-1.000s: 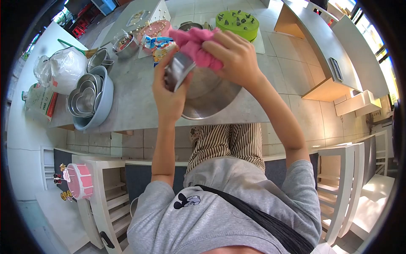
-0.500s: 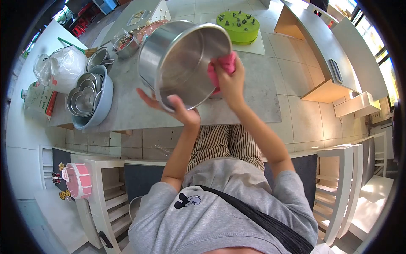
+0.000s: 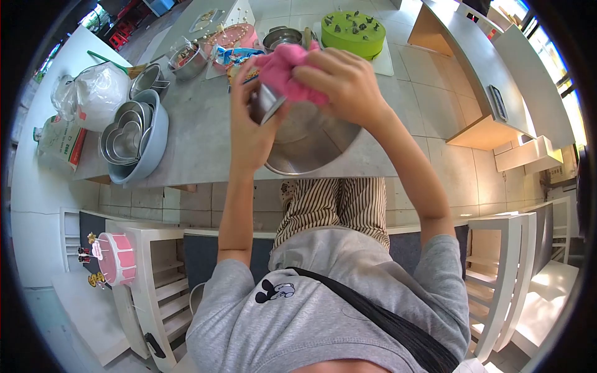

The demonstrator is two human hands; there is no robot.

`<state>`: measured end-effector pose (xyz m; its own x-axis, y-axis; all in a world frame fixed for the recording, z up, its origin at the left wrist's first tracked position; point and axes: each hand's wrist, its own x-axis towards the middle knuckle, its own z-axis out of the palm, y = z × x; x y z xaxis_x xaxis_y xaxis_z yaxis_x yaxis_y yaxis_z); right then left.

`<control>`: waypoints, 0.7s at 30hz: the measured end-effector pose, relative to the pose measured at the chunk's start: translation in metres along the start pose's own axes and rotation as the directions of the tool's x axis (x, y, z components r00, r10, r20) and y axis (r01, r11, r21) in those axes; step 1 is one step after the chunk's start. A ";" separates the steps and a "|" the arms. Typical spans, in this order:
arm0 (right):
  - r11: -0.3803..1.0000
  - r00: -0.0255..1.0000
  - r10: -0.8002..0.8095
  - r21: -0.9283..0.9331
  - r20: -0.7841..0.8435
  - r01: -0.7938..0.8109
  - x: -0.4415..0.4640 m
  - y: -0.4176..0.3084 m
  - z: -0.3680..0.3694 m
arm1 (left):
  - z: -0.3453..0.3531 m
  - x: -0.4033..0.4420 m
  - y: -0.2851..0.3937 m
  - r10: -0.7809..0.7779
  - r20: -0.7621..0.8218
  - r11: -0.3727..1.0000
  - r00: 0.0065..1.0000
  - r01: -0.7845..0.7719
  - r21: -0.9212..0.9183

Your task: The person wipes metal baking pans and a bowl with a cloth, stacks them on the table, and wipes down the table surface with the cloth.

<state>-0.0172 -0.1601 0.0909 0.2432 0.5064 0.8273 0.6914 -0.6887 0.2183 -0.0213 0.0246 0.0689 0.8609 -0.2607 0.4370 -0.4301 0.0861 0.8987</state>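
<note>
A large round metal cake pan (image 3: pixel 314 143) is in front of me over the near side of the table, its hollow inside facing me. My left hand (image 3: pixel 249 133) is closed on a shiny metal edge at the pan's upper left, thumb on the near side; the cloth and fingers partly hide this spot. My right hand (image 3: pixel 348 81) clutches a crumpled pink cloth (image 3: pixel 289 71) and presses it against the metal beside my left fingers. Both hands are close together. The pan's far rim is hidden behind the cloth and right hand.
On the grey table (image 3: pixel 199 137) at left, a light-blue basin (image 3: pixel 160 133) holds nested heart-shaped tins (image 3: pixel 126 143) beside a plastic bag (image 3: pixel 99 99). Behind are a pink cake (image 3: pixel 233 36), a metal pot (image 3: pixel 283 38) and a green cake (image 3: pixel 354 37). Another cake (image 3: pixel 116 258) stands lower left.
The pan has shifted down and right and turned. The cloth has moved from the inside wall to its upper left. My left hand has risen from the lower rim.
</note>
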 end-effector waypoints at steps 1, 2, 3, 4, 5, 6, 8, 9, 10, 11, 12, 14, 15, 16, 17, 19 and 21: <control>0.973 0.971 0.216 0.108 -0.101 -0.205 -0.004 0.004 0.000 | 0.000 -0.003 0.005 0.004 0.005 1.000 1.000 -0.004 -0.001; 0.892 0.886 0.429 0.233 -0.174 -0.386 -0.009 0.006 0.000 | -0.001 -0.007 0.013 0.117 -0.123 0.992 0.986 -0.121 -0.029; 0.893 0.887 0.429 0.230 -0.170 -0.388 -0.011 0.004 0.004 | 0.001 -0.010 0.017 0.217 -0.256 0.971 0.942 -0.236 -0.045; 0.818 0.774 0.570 0.274 -0.274 -0.506 -0.011 0.000 0.010 | 0.004 -0.008 0.016 0.215 -0.260 0.971 0.941 -0.236 -0.051; 0.725 0.625 0.688 0.333 -0.367 -0.602 -0.013 -0.004 0.016 | 0.009 -0.006 0.014 0.333 -0.321 0.939 0.887 -0.342 0.029; 0.667 0.550 0.743 0.362 -0.381 -0.651 -0.015 -0.007 0.022 | 0.011 -0.004 0.012 0.450 -0.368 0.891 0.814 -0.440 0.117; 0.507 0.415 0.862 0.543 -0.292 -0.669 -0.026 -0.014 0.033 | 0.012 -0.003 0.009 0.456 -0.408 0.885 0.791 -0.449 0.119; 0.314 0.278 0.946 0.694 -0.168 -0.648 -0.032 -0.019 0.040 | 0.012 -0.003 0.006 0.459 -0.444 0.882 0.770 -0.456 0.120; 0.255 0.210 0.966 0.699 -0.152 -0.669 -0.035 -0.026 0.046 | 0.010 -0.006 0.003 0.461 -0.440 0.880 0.771 -0.460 0.117; 0.263 0.213 0.964 0.696 -0.160 -0.668 -0.036 -0.027 0.049 | 0.007 -0.010 0.000 0.447 -0.452 0.893 0.772 -0.417 0.171; 0.173 0.134 0.984 0.759 -0.113 -0.628 -0.035 -0.030 0.049 | 0.006 -0.012 -0.003 0.432 -0.466 0.902 0.772 -0.368 0.226; 0.109 0.094 0.993 0.786 -0.066 -0.609 -0.045 -0.029 0.054 | 0.015 -0.012 -0.012 0.455 -0.484 0.889 0.747 -0.409 0.204; 0.100 0.087 0.994 0.787 -0.060 -0.609 -0.053 -0.031 0.052 | 0.017 -0.013 -0.016 0.480 -0.505 0.872 0.717 -0.451 0.188; 0.178 0.228 0.973 0.696 -0.022 -0.695 -0.059 -0.029 0.048 | 0.008 -0.014 -0.020 0.483 -0.504 0.871 0.716 -0.453 0.191; 0.275 0.363 0.931 0.596 0.031 -0.755 -0.062 -0.025 0.045 | -0.006 -0.012 -0.024 0.438 -0.395 0.899 0.807 -0.399 0.181; 0.361 0.444 0.894 0.492 0.059 -0.793 -0.060 -0.019 0.030 | -0.016 -0.005 -0.020 0.384 -0.285 0.922 0.878 -0.347 0.175; 0.660 0.662 0.745 0.239 -0.087 -0.712 -0.056 -0.006 0.018 | -0.019 0.000 -0.011 0.275 -0.136 0.942 0.952 -0.238 0.237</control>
<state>-0.0225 -0.1751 0.0341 0.6169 -0.2230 0.7548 0.4460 -0.6911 -0.5687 -0.0114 0.0421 0.0598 0.7384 -0.0937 0.6679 -0.6743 -0.0847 0.7336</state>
